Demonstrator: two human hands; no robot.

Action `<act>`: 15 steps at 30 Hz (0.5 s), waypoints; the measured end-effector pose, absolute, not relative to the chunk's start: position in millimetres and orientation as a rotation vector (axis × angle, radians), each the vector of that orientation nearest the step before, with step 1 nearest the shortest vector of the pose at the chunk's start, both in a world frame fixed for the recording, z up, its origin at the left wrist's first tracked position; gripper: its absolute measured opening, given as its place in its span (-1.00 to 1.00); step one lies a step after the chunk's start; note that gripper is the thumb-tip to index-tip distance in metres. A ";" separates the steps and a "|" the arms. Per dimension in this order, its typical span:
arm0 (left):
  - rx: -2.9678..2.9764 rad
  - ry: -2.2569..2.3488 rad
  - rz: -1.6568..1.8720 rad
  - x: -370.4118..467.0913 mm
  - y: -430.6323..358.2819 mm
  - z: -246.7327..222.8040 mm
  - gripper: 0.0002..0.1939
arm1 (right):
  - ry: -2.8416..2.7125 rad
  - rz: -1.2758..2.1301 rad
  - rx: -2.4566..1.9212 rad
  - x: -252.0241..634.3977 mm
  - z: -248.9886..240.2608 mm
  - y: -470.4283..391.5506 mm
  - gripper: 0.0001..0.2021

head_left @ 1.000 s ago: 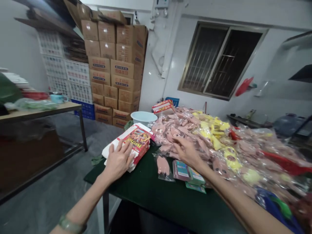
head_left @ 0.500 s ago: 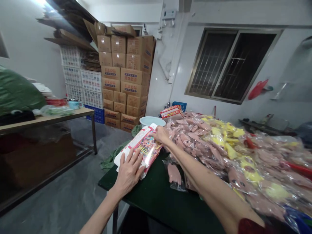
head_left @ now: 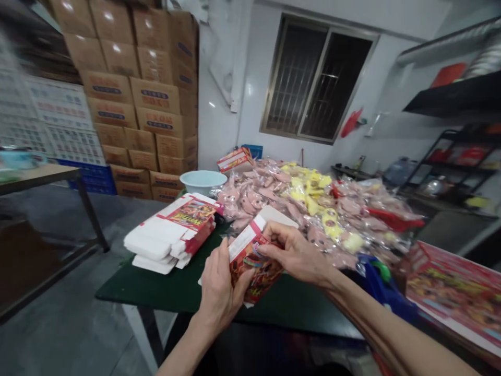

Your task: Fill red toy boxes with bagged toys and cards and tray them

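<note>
Between my two hands is a printed red cardboard box (head_left: 256, 266) with a white flap sticking up at its top. My left hand (head_left: 221, 287) grips its left side, thumb across the printed front. At the upper right, my right hand (head_left: 291, 250) has its fingers bent around the edge near the flap. To the left lies a stack of flattened printed boxes (head_left: 156, 235) on the dark green table (head_left: 156, 287). Behind my hands spreads a heap of pink and yellow figures in clear plastic bags (head_left: 266, 193).
A pale blue basin (head_left: 203, 181) stands behind the flat stack, beside a red box (head_left: 235, 160). On the right are a blue tape dispenser (head_left: 385, 290) and a large printed carton (head_left: 454, 292). Brown cartons (head_left: 156, 99) are piled against the wall; another table (head_left: 39, 175) stands left.
Both hands have moved off the stack toward me and to the right, now with one box between them. The view has turned right, bringing the tape dispenser and large carton into sight.
</note>
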State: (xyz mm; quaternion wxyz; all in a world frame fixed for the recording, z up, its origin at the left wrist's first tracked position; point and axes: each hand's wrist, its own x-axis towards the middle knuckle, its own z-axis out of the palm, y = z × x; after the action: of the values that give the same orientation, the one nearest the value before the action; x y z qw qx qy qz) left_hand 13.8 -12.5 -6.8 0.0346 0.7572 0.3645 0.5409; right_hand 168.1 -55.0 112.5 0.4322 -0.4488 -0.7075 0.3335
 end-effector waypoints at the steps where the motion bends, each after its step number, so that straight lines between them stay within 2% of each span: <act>1: 2.273 0.989 1.543 20.8 -17.0 -4.4 -0.39 | -1.741 0.796 -1.137 174.6 110.5 -62.6 -0.82; 4: 1.977 0.623 1.101 38.3 -26.9 5.0 -0.66 | -1.796 0.543 -1.198 188.2 106.5 -76.2 -0.84; 6: 1.703 0.542 0.971 48.1 -30.0 7.9 -0.70 | -1.878 0.284 -1.223 192.6 103.9 -78.5 -0.87; 8: 1.488 0.563 1.012 55.5 -29.4 7.0 -0.70 | -1.907 -0.047 -1.167 195.9 101.0 -77.9 -0.93; 11: 1.327 0.669 1.188 59.2 -21.0 1.4 -0.67 | -1.709 -0.503 -1.033 204.9 93.4 -75.7 -0.82; 13: 1.273 0.713 1.279 57.7 -11.6 -4.4 -0.64 | -1.511 -0.568 -1.067 214.0 81.9 -72.9 -0.78; 15: 1.241 0.728 1.316 55.4 -1.4 -11.8 -0.61 | -1.386 -0.412 -1.166 222.7 63.5 -67.1 -0.77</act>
State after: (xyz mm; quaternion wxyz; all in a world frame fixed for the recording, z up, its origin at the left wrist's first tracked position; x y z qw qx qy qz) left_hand 55.4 -1.4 -11.8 0.5612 0.5266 0.3091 0.5587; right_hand 222.7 -67.1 63.5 0.5988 -0.5029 -0.5976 -0.1775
